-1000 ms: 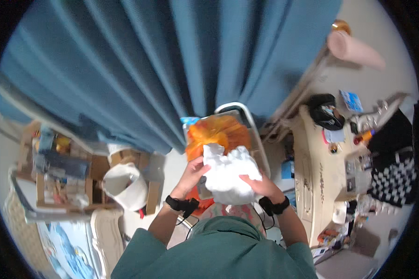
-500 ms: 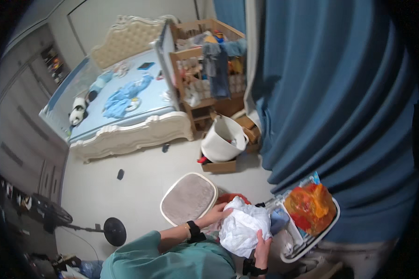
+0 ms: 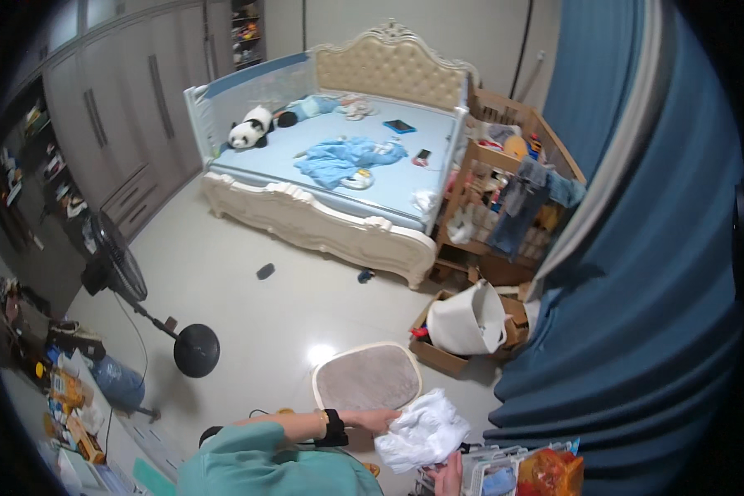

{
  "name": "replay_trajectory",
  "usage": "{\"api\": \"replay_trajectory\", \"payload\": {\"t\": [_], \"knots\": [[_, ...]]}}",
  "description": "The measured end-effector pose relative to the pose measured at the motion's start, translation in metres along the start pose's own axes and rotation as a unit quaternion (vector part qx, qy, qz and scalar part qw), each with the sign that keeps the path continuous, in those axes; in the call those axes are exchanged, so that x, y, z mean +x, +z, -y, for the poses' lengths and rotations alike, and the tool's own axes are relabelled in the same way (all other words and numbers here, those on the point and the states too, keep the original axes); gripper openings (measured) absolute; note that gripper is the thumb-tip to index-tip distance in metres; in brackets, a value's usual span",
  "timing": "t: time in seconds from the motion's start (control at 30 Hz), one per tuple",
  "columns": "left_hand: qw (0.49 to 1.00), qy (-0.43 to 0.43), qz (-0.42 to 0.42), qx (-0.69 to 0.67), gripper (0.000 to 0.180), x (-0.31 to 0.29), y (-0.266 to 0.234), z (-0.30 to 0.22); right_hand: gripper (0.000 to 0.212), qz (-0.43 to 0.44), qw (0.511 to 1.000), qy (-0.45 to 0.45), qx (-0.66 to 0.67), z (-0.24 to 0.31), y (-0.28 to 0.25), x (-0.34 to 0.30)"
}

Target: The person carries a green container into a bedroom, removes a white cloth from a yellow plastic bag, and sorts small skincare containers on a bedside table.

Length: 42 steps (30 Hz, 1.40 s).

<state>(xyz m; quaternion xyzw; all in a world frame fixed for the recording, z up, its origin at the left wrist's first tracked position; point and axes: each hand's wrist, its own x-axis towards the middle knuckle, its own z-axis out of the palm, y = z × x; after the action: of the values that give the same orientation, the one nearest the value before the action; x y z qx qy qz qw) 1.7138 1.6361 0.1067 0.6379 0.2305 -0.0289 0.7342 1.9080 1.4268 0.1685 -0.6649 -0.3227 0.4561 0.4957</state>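
1. Bottom of frame, right of centre: white bundle, crumpled and soft, bag or cloth, can't tell which. It's up between your two hands.
2. Your left hand has its fingers closed on the bundle's left edge; tips lost behind folds.
3. Your right hand is at the lower right edge, fingers holding the bundle from below. Part of that grip is hidden, so can't judge how firm.
4. Lower right: pale rack just beside your right hand, with a blue item and an orange-red bag in it. Main risk, I'd say: a loose fold catches the rim and drags, if you swing right without gathering it.
5. Slip risk: bundle is limp, so one weak pinch could let a side drop to the floor or onto the grey oval pad behind it.
6. Your right hand sits near the bottom edge; go lower and the camera loses it.
7. Left wrist strap could snag on folds if you tuck that hand under.
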Motion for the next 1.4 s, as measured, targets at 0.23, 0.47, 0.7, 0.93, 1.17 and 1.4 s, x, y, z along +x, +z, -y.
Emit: {"api": "replay_trajectory", "payload": {"t": [0.23,0.47,0.7,0.93,1.17,1.4], "knots": [[0.865,-0.028,-0.044,-0.500,0.044,-0.087,-0.115,0.013,0.040,0.056,0.976,0.090,0.190,-0.054,0.083,0.137],[0.874,0.157,-0.220,-0.405,0.053,-0.158,-0.278,0.064,0.044,0.082,0.974,0.027,0.208,0.074,0.314,0.232],[0.845,0.179,-0.279,-0.419,0.059,-0.278,-0.416,0.014,0.039,0.119,0.974,0.063,0.184,0.139,0.445,0.306],[0.896,0.152,-0.317,-0.272,0.058,-0.347,-0.448,0.020,0.059,0.361,0.928,0.077,0.048,0.130,0.521,0.372],[0.785,0.094,-0.346,-0.505,0.054,-0.330,-0.491,0.057,0.041,0.372,0.926,0.056,0.008,0.189,0.611,0.401],[0.811,0.047,-0.557,-0.171,0.047,-0.305,-0.598,0.087,0.042,0.326,0.940,0.092,-0.041,0.158,0.651,0.524]]}}
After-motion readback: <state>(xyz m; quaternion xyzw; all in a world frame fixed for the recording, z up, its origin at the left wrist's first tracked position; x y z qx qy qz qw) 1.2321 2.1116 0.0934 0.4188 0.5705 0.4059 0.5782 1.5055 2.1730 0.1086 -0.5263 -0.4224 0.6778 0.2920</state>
